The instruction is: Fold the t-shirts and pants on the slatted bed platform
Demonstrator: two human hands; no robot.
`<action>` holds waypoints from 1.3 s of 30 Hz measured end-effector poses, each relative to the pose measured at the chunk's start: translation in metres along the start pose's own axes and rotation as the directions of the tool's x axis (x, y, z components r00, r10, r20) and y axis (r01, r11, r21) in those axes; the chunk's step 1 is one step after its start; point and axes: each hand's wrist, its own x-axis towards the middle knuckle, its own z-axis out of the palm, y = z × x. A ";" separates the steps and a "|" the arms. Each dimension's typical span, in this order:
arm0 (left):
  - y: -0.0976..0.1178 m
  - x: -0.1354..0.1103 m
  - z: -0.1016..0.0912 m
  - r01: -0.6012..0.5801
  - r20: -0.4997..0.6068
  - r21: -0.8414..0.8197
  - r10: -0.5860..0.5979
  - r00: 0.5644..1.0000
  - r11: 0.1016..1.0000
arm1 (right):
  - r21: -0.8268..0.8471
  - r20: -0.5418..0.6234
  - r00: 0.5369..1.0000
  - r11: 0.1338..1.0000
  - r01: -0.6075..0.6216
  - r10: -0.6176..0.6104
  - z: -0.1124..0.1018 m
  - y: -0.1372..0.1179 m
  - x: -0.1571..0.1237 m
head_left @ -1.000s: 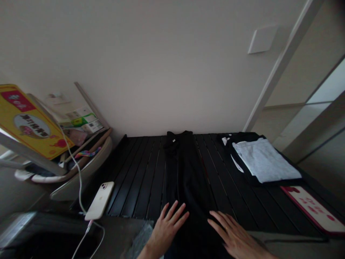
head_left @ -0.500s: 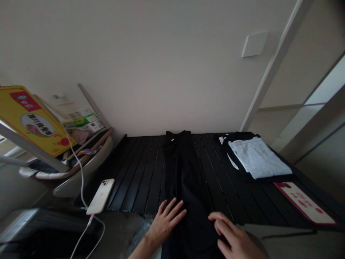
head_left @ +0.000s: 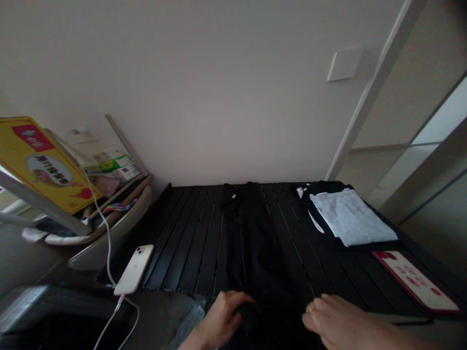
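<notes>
the black garment (head_left: 257, 248) lies lengthwise on the slatted worktop (head_left: 184, 240); the left hand (head_left: 226, 313) has its near end bunched in its grip, and the right hand's (head_left: 326, 316) grip seems closed on the right edge, though dark cloth hides the contact. rightward sits a folded grey cloth (head_left: 353, 216); leftward, a phone (head_left: 134, 270).

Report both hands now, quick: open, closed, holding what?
Left hand: closed, holding the black cloth.
Right hand: closed; whether it holds the black cloth cannot be told.
</notes>
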 end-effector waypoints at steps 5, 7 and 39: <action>-0.014 0.019 0.014 0.156 -0.261 -0.480 -0.310 0.914 0.863 | 0.299 0.002 0.991 0.945 -0.131 0.137 -0.057 0.014 0.050; -0.023 0.037 0.012 0.116 -0.369 -0.610 -0.411 0.834 0.784 | 0.451 -0.088 0.979 0.884 -0.125 0.183 -0.058 0.036 0.076; -0.065 0.262 -0.105 0.202 -0.731 0.384 0.163 0.663 0.901 | 0.007 -0.670 0.713 0.963 -0.270 0.205 -0.032 0.145 0.298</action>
